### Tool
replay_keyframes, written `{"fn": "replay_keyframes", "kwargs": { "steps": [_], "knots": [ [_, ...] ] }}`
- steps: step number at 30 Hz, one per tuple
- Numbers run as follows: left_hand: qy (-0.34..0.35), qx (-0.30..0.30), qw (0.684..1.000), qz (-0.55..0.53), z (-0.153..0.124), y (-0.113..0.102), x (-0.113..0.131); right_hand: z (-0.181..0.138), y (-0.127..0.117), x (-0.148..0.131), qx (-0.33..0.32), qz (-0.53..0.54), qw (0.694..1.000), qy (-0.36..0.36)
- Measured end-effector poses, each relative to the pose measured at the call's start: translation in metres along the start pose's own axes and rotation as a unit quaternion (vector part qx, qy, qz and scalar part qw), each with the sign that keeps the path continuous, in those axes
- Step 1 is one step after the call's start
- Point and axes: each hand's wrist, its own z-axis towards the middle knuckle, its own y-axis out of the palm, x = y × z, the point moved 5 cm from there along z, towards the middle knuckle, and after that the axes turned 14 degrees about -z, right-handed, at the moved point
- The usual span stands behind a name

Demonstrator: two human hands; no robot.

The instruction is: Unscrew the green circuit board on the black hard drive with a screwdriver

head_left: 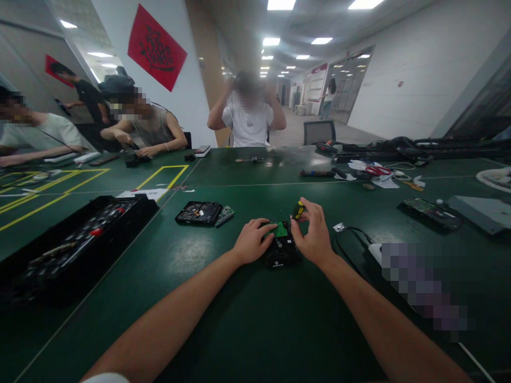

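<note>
In the head view, a black device (282, 255) with a green circuit board (281, 229) lies on the table between my two hands. My left hand (252, 242) grips its left side, with fingertips on the edge of the board and the thumb closer to me. Pinched in the fingers of my right hand (314, 234) is a screwdriver (298, 209) with a yellow and black handle. It stands nearly upright, slightly tilted, over the right edge of the board. Its tip is too small and hidden to make out.
An opened black case (198, 213) and a loose circuit board (225, 215) lie left of the device. A long black tray of parts (80, 239) sits further left. At right are a power strip (395, 266), a cable, and another board-bearing device (430, 214). Co-workers sit opposite.
</note>
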Motion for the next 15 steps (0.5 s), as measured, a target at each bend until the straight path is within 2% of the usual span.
{"fn": "replay_keyframes", "kwargs": {
  "steps": [15],
  "knots": [
    [-0.001,-0.003,1.000,0.010,0.0001,0.0003,0.0000,0.0019,-0.0003,-0.0023,-0.004,0.011,1.000,-0.015]
  ]
}}
